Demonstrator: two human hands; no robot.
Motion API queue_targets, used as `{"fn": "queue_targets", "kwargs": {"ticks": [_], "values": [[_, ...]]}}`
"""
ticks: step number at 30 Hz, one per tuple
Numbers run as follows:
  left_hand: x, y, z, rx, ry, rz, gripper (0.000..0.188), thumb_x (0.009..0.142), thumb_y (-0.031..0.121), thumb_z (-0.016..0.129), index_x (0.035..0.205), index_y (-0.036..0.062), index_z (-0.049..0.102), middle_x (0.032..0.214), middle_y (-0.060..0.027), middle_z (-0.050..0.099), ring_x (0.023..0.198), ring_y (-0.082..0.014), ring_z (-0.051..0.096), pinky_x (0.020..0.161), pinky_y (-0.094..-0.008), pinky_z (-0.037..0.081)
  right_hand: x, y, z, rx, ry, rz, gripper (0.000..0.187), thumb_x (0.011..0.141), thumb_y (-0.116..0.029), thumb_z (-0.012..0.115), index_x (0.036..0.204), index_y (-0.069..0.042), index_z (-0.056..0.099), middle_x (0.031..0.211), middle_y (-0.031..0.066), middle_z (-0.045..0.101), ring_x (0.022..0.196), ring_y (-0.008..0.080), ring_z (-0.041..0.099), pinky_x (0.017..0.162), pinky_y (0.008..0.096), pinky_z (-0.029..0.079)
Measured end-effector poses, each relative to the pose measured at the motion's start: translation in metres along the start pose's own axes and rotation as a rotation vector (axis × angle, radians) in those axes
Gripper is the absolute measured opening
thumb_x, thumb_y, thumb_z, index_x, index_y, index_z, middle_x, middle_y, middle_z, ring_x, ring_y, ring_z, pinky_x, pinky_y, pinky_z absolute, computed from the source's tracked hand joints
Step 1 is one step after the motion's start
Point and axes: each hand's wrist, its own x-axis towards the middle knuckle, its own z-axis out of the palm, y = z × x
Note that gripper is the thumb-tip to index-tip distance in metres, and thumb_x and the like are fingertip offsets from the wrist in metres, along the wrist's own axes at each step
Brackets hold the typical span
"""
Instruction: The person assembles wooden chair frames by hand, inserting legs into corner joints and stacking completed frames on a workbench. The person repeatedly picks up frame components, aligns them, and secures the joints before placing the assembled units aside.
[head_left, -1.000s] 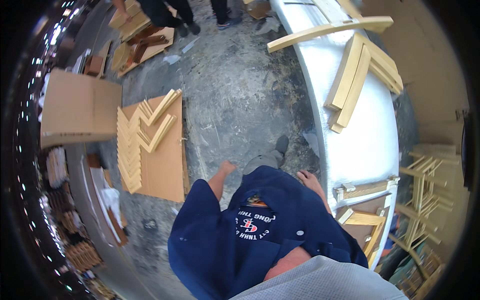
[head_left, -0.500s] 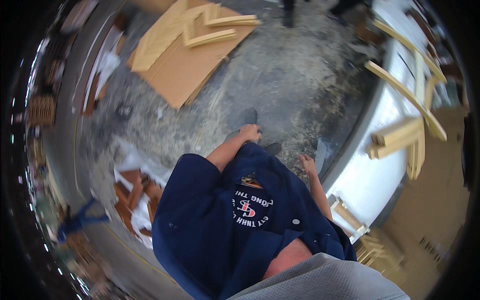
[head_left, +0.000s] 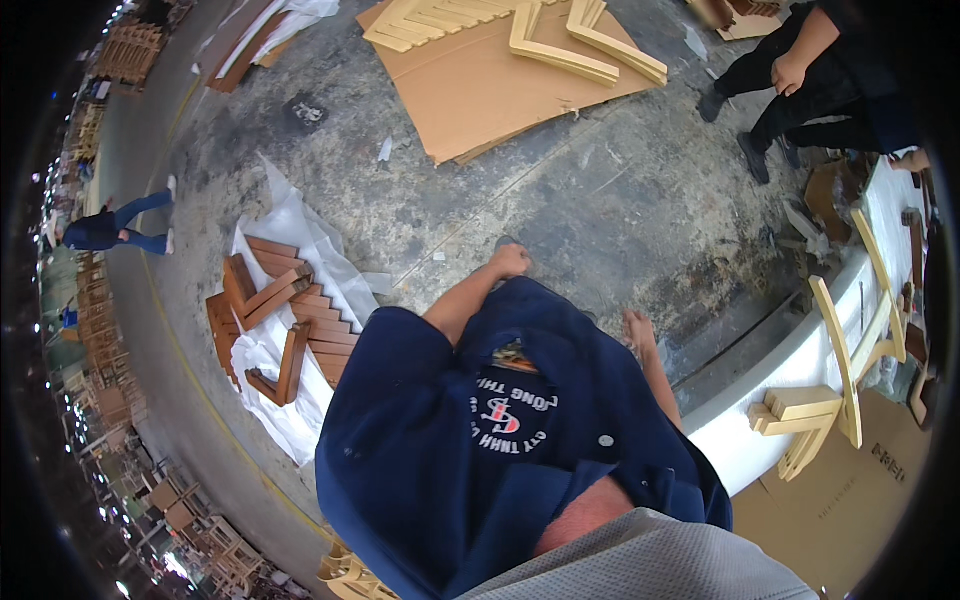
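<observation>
My left hand [head_left: 512, 260] is in front of my dark blue jacket [head_left: 420, 420], its fingers curled in and no object showing in it. Lower and to the right, my right hand [head_left: 638, 328] hangs at my side with loosely bent fingers slightly apart, also with nothing visible in it. Neither hand touches a workpiece. Nearest to the right hand is a long table wrapped in white sheeting [head_left: 745, 445], which carries pale angled wooden parts [head_left: 805, 412] and a pale wooden frame piece [head_left: 838, 350].
Pale wooden parts [head_left: 565, 60] lie on cardboard sheets [head_left: 470, 110] ahead. Brown wooden parts [head_left: 270, 300] rest on white foam wrap [head_left: 290, 210] at left. A person in dark clothes [head_left: 825, 80] stands ahead right; another person [head_left: 110, 228] walks far left.
My view has swung to the right, bringing the standing person further into view. The brown parts at left show more fully. Both hands remain low and hold nothing visible.
</observation>
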Motion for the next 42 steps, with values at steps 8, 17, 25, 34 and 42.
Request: {"fn": "queue_targets", "kwargs": {"ticks": [8, 17, 25, 34, 42], "values": [[0.006, -0.101, -0.100, -0.096, 0.260, -0.147, 0.045, 0.078, 0.033, 0.057, 0.111, 0.0055, 0.070, 0.113, -0.0213, 0.067, 0.110, -0.0371, 0.062, 0.097, -0.0429, 0.048, 0.041, -0.024, 0.034, -0.679, -0.028, -0.398, 0.047, 0.095, -0.035, 0.055, 0.125, 0.001, 0.060, 0.118, 0.0188, 0.065, 0.105, 0.0284, 0.063, 0.094, 0.0372, 0.049], [0.019, -0.181, -0.102, 0.457, 0.013, -0.144, 0.034, 0.086, 0.026, 0.049, 0.092, 0.0036, 0.073, 0.102, -0.0181, 0.070, 0.103, -0.0333, 0.066, 0.086, -0.0457, 0.054, 0.121, -0.151, 0.007, -0.343, -0.127, -0.038, 0.051, 0.094, -0.034, 0.056, 0.130, 0.002, 0.055, 0.123, 0.0179, 0.063, 0.106, 0.0279, 0.062, 0.094, 0.0385, 0.048], [0.157, -0.082, -0.134, -0.359, 0.600, -0.440, 0.028, 0.082, 0.015, 0.049, 0.091, 0.0023, 0.073, 0.098, -0.0206, 0.070, 0.094, -0.0369, 0.066, 0.084, -0.0440, 0.052, 0.219, -0.400, -0.071, 0.231, -0.076, -0.057, 0.049, 0.090, -0.034, 0.058, 0.119, 0.004, 0.062, 0.107, 0.0173, 0.068, 0.100, 0.0272, 0.064, 0.085, 0.0391, 0.050], [0.299, 0.032, -0.260, -0.326, 0.390, -0.432, 0.040, 0.087, 0.029, 0.051, 0.108, 0.0014, 0.071, 0.110, -0.0247, 0.068, 0.107, -0.0392, 0.063, 0.093, -0.0444, 0.048, 0.236, -0.638, -0.139, -0.099, -0.204, -0.389, 0.057, 0.091, -0.045, 0.057, 0.131, -0.005, 0.056, 0.120, 0.0131, 0.064, 0.107, 0.0269, 0.063, 0.085, 0.0423, 0.054], [0.444, 0.165, -0.370, -0.253, 0.060, -0.066, 0.047, 0.084, 0.044, 0.060, 0.095, -0.0002, 0.070, 0.095, -0.0221, 0.070, 0.093, -0.0351, 0.067, 0.080, -0.0428, 0.050, 0.257, -0.552, -0.142, -0.211, -0.073, -0.094, 0.085, 0.083, -0.064, 0.059, 0.137, 0.002, 0.050, 0.134, 0.0264, 0.055, 0.127, 0.0396, 0.051, 0.106, 0.0416, 0.040]]}}
